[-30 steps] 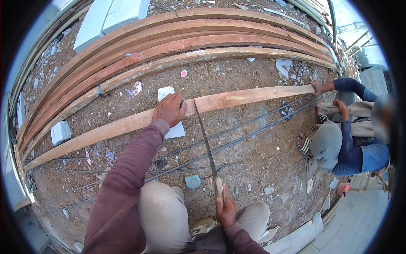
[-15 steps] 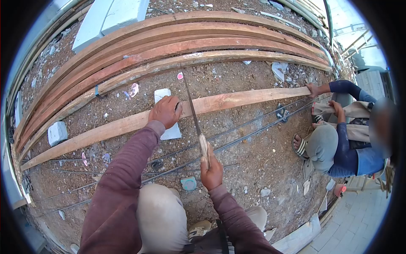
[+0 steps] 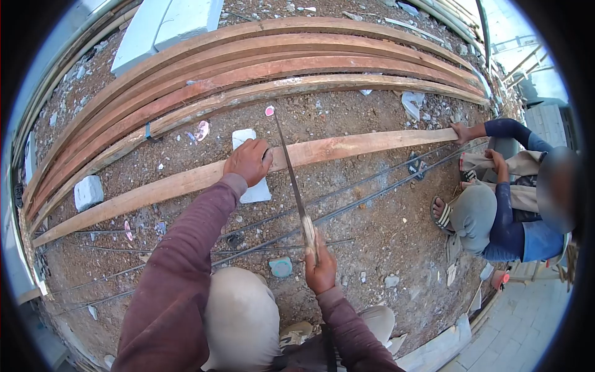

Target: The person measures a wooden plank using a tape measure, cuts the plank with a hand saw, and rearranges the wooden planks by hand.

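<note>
My right hand [image 3: 320, 265] is wrapped round the pale wooden handle of a handsaw [image 3: 289, 158]. The saw's narrow dark blade lies across a long wooden plank [image 3: 353, 146], with its tip beyond the far edge. Just left of the blade, my left hand [image 3: 249, 160] grips the plank from above, fingers curled over it. A white block [image 3: 256, 192], partly hidden by my left hand and the plank, sits beneath them. At the plank's right end, another person's hand [image 3: 460, 132] holds it.
Several long timber beams [image 3: 248, 68] lie beyond the plank. Thin metal rods [image 3: 372, 194] run across the rubble-strewn soil on the near side. The other person [image 3: 496, 211] crouches at right. White blocks [image 3: 186, 25] stand at the back left; a smaller block [image 3: 88, 193] lies at left.
My right hand has drawn the saw back towards my body, so less of the blade reaches past the plank. My left hand keeps its grip on the plank.
</note>
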{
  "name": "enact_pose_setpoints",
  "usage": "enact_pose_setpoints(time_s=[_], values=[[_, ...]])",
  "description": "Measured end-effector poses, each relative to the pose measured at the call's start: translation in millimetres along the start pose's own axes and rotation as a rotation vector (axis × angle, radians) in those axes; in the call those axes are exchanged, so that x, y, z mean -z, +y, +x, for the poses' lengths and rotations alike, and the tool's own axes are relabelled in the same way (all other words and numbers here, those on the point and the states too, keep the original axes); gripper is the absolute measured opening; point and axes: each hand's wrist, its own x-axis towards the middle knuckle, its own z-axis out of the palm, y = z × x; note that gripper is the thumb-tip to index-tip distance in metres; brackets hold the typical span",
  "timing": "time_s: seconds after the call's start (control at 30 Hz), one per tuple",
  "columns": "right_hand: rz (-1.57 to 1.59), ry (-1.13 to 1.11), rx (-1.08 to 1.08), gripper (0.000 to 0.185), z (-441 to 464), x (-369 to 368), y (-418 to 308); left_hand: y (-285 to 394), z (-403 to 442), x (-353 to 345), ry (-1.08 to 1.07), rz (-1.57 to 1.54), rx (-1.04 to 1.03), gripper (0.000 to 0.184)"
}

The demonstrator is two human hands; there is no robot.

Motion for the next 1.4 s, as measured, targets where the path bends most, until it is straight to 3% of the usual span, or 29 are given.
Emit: enact_pose_setpoints(time_s=[0.07, 0.17, 0.33, 0.37, 0.43, 0.53, 0.63, 0.7, 0.77, 0.83, 0.93, 0.97, 1.03, 1.17, 1.27, 1.33, 1.37, 1.4], values=[[-0.1, 0.016, 0.002, 0.053, -78.4, 26.2, 3.1, 2.4, 4.6, -1.5, 0.002, -0.016, 0.011, 0.016], [-0.062, -0.044, -0.112, 0.052, -89.1, 37.0, -14.4, 1.6, 2.6, -3.9, -0.001, -0.012, 0.022, 0.016], [0.061, -0.006, -0.009, 0.05, 46.2, -8.1, -30.3, -2.0, 6.8, 2.1, -0.031, 0.01, 0.032, 0.019], [0.03, 0.03, 0.024, 0.05, 24.8, -2.5, -18.1, -0.7, 6.8, 4.0, -0.031, 0.004, 0.043, 0.019], [-0.124, -0.072, -0.119, 0.05, -56.1, 27.5, -12.9, 4.4, 5.0, 3.9, -0.085, -0.022, 0.068, 0.019], [-0.085, -0.074, -0.232, 0.05, -104.6, 38.4, 1.3, 1.8, 3.4, -2.3, -0.056, 0.002, 0.053, 0.019], [-0.084, -0.039, -0.024, 0.048, 14.5, -6.4, -6.3, 1.1, 1.3, -4.0, -0.023, 0.006, 0.028, 0.019], [-0.016, -0.021, -0.029, 0.047, 21.9, -6.9, -12.6, -1.3, -2.2, -1.5, -0.037, 0.008, 0.033, 0.019], [-0.074, 0.013, 0.037, 0.048, -7.4, 8.1, -2.2, 2.2, -1.2, -2.6, -0.054, -0.006, 0.033, 0.019], [-0.055, -0.042, -0.113, 0.048, -77.3, 31.4, -1.7, 2.1, 2.4, -2.0, -0.058, -0.015, 0.046, 0.019], [-0.07, 0.028, -0.035, 0.049, -69.1, 18.0, 3.0, 1.2, 1.6, -6.5, -0.048, 0.045, 0.028, 0.019], [-0.041, -0.049, -0.114, 0.052, -25.3, 8.3, -8.2, 0.2, 0.4, -7.4, -0.032, 0.054, 0.003, 0.019], [0.048, 0.056, 0.092, 0.053, 53.2, -21.5, -11.9, -0.5, -3.5, -9.4, -0.018, 0.053, 0.005, 0.02], [-0.086, -0.02, -0.063, 0.053, -81.4, 18.4, 15.2, -0.4, 0.9, -6.6, -0.043, 0.016, 0.025, 0.021], [-0.05, -0.033, -0.18, 0.049, -86.0, 26.0, 9.0, 1.7, 0.8, -5.7, -0.046, 0.047, 0.014, 0.021], [-0.008, 0.028, -0.023, 0.046, 19.3, -1.5, -14.9, 2.6, 3.1, -4.4, -0.051, 0.033, 0.003, 0.021], [0.018, 0.08, 0.085, 0.046, 49.3, -13.4, -15.7, 3.7, 2.3, -4.2, -0.053, 0.025, 0.008, 0.021], [0.026, 0.044, 0.05, 0.046, 46.4, -15.0, -16.1, 1.7, 0.8, -1.5, -0.062, 0.024, 0.011, 0.021]])
